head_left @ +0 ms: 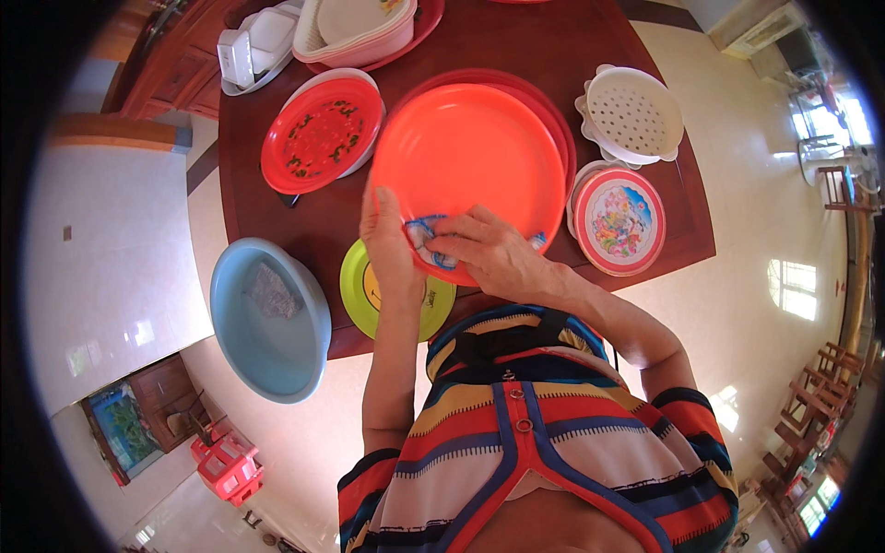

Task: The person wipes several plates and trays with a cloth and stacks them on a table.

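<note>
An orange-red round plastic tray [475, 157] is held tilted over the near part of the table, in front of my body. My left hand [389, 235] is closed on its left rim, thumb up along the edge. My right hand [489, 247] presses a white and blue cloth [430, 241] against the tray's lower inside edge, fingers bent over it. Behind the tray shows the rim of a darker red tray [560, 120]. Partly under my left forearm lies a yellow-green plate [359, 293] with a smiley print.
On the dark wooden table [516, 28] stand a red patterned tray [323, 134], a white colander [636, 115], round trays with a colourful print [618, 221], pink and white baskets [355, 41] and white containers [267, 41]. A light blue basin [272, 355] holding a grey cloth [274, 293] sits at the table's left corner. A red plastic stool [226, 465] stands on the floor.
</note>
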Demonstrator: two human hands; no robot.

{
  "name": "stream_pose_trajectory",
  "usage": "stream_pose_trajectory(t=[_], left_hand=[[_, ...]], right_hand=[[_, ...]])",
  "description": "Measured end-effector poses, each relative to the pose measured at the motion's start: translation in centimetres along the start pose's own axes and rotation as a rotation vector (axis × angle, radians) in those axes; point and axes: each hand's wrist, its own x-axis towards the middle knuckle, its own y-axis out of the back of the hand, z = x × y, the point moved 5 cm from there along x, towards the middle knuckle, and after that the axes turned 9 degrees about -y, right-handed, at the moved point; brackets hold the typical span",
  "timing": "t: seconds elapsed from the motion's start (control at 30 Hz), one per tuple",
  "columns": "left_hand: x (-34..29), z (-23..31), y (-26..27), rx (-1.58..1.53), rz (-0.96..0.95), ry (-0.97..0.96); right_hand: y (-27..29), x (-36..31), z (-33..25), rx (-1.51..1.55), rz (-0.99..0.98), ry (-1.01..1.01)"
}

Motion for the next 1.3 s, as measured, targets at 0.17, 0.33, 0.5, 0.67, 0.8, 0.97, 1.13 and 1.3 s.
stream_pose_trajectory(t=[0.17,0.33,0.5,0.67,0.8,0.97,1.13,1.3], left_hand=[[1.4,2.6,1.1,0.093,-0.007,-0.14],[3.5,5.9,3.3,0.16,0.138,-0.202],[6.6,9.1,6.8,0.155,0.283,-0.294],[10.1,10.2,8.8,0.179,0.249,-0.366],[12.6,9.4,10.7,0.129,0.261,-0.347],[13.4,8.6,11.3,0.164,0.285,-0.346],[13.6,8.4,12.8,0.364,0.368,-0.281],[13.8,7.8,15.3,0.641,0.514,-0.084]], right_hand=[[0.6,0.0,1.1,0.298,-0.139,-0.111],[2.0,-0.9,3.4,0.943,-0.209,-0.55],[1.7,-3.0,5.4,1.53,-0.074,-0.69],[0.8,-4.7,8.0,1.808,-0.089,-0.665],[0.9,-4.9,8.0,1.854,-0.059,-0.686],[0.8,-5.4,8.6,1.859,-0.067,-0.684],[0.1,-6.0,9.0,1.862,-0.064,-0.728],[-0.3,-6.1,9.0,1.88,-0.053,-0.775]])
